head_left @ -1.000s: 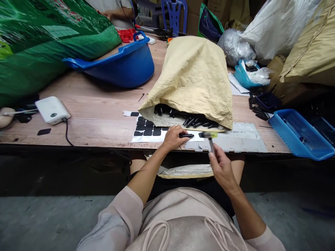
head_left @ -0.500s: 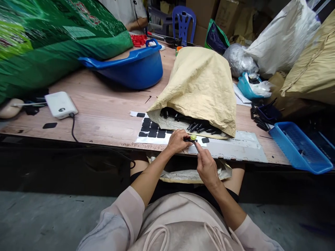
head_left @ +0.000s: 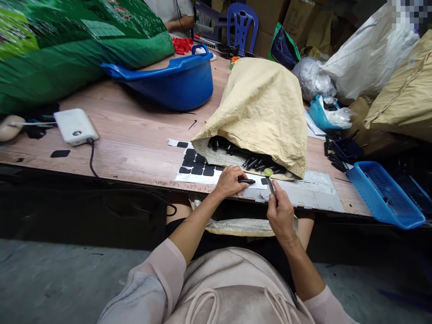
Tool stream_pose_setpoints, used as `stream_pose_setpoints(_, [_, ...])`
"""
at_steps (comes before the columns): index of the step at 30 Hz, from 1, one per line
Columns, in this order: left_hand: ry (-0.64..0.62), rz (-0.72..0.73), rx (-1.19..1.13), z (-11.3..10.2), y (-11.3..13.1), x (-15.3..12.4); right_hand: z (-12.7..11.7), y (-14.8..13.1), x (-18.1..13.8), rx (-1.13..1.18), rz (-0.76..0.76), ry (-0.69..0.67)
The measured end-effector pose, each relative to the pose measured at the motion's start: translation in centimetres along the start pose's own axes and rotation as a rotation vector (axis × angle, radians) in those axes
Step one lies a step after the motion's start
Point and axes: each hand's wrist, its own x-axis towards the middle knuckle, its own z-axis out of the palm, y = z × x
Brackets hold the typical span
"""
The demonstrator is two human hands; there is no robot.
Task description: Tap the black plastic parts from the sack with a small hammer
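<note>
My left hand (head_left: 229, 181) rests on the table's near edge, fingers closed round a short black rod (head_left: 246, 181) that lies flat and points right. My right hand (head_left: 281, 211) grips the handle of a small hammer with a yellow-green head (head_left: 268, 173), held just right of the rod's tip and clear of it. Both hands sit over a grey metal plate (head_left: 303, 193) and a white sheet of black pads (head_left: 195, 165). Just behind them a tan woven sack (head_left: 259, 108) lies open, with several black parts (head_left: 249, 159) spilling from its mouth.
A blue tub (head_left: 175, 81) and a big green sack (head_left: 67, 45) fill the far left. A white charger box (head_left: 74, 126) with a cable lies left. Blue baskets (head_left: 384, 193) sit at the right. Another person's arm (head_left: 182, 22) shows at the far end.
The hammer head came down onto the rod's tip half a second ago, and has now swung back up and to the right. My left hand kept the rod in place.
</note>
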Motion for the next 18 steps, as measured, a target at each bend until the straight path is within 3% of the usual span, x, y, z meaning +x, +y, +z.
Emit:
stream_pose_setpoints(4, [-0.02,0.023,0.067,-0.1,0.1,-0.2,-2.1,3.7,1.4,-0.261,0.009,-0.005])
stream_pose_setpoints(10, [-0.053,0.048,0.104,-0.1,-0.3,-0.2,-3.8,10.4,2.6,-0.461,-0.294,-0.114])
stream_pose_setpoints(15, [-0.034,0.092,0.117,-0.4,-0.7,-0.1,-3.4,11.8,2.8,-0.422,-0.323,-0.063])
stream_pose_setpoints(18, [0.028,0.231,0.088,-0.9,-0.1,-1.7,-2.8,11.6,2.6,-0.383,-0.289,-0.043])
